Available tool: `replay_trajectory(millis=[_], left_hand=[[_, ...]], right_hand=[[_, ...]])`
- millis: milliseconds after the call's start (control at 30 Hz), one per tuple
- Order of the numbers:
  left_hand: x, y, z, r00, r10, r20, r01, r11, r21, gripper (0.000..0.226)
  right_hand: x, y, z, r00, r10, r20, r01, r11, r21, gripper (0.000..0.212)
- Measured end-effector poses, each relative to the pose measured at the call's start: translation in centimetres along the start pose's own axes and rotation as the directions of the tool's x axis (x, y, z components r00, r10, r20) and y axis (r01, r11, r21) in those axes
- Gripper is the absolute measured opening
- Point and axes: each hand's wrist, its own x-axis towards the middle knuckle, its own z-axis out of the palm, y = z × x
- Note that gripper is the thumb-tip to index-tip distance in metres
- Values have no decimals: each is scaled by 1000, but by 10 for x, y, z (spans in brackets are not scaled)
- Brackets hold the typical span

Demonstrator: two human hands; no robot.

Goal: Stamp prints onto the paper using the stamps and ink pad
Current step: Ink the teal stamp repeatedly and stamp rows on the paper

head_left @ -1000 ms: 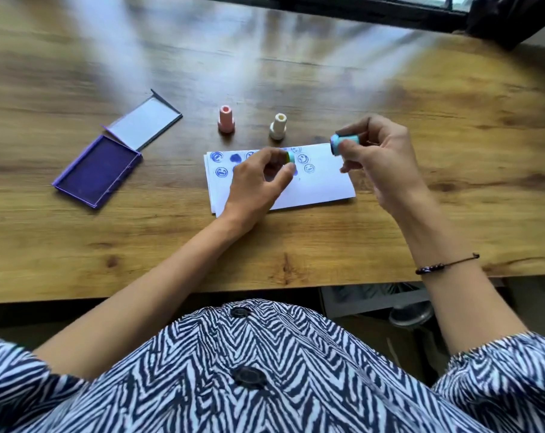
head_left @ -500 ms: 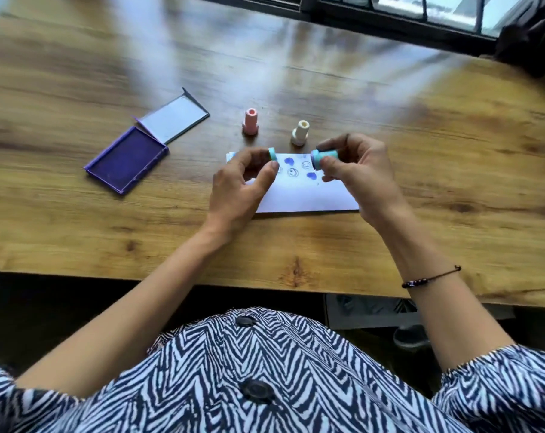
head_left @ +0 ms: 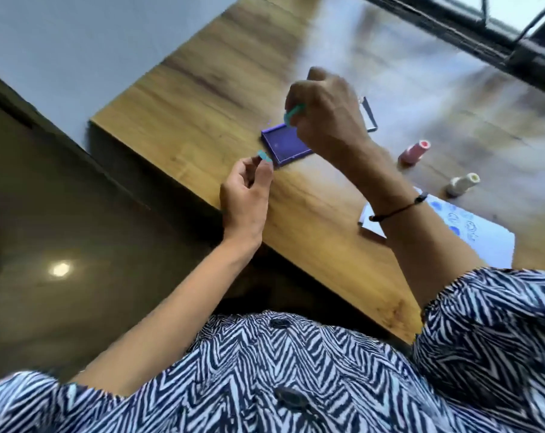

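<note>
Head view has swung hard toward your left, so the surface (head_left: 202, 98) now runs diagonally and its left corner is in sight; a second ago you were squared up over the paper (head_left: 480, 242) with both hands above it; now both hands have crossed to the ink pad (head_left: 285, 146), which lies open near the surface's left end, its lid (head_left: 369, 115) partly hidden behind your arm. Your right hand (head_left: 327, 117) is clenched around the teal stamp (head_left: 293, 114), poised just above the pad; whether the face touches the ink I cannot tell. Your left hand (head_left: 249, 195) pinches the small teal cap (head_left: 264, 156) at the pad's near corner, close to the surface's front edge. My reading: the cap has come off and you are about to ink this stamp, with printing to follow. The paper sits well apart toward the right, at the front edge, already carrying blue prints; the pink stamp (head_left: 414, 151) and cream stamp (head_left: 461, 184) stand between pad and paper, untouched. No brand, label or legible writing shows; the prints are too blurred to read.
</note>
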Motion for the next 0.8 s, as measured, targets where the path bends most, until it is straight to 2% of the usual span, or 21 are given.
replay_trajectory(millis=[100, 233, 367, 533, 633, 800], left_hand=[[8, -2, 2, 997, 44, -70, -42, 998, 39, 16], [10, -6, 3, 996, 73, -56, -68, 993, 92, 16], [14, -7, -1, 994, 105, -13, -104, 993, 52, 8], [12, -10, -2, 994, 106, -8, -105, 992, 75, 10], [15, -10, -2, 994, 107, 8, -107, 993, 43, 5], [12, -12, -2, 993, 119, 20, -120, 991, 63, 9]], right_hand=[[-9, 3, 24, 991, 12, 130, -7, 999, -35, 18], [2, 6, 20, 963, -22, 269, 23, 1000, -3, 19], [6, 5, 18, 983, -43, 180, 40, 999, 21, 18], [5, -1, 21, 948, -87, 308, 94, 996, -7, 15], [9, -1, 22, 959, -123, 255, 131, 991, -15, 15], [11, -2, 20, 938, -123, 326, 136, 990, -19, 20]])
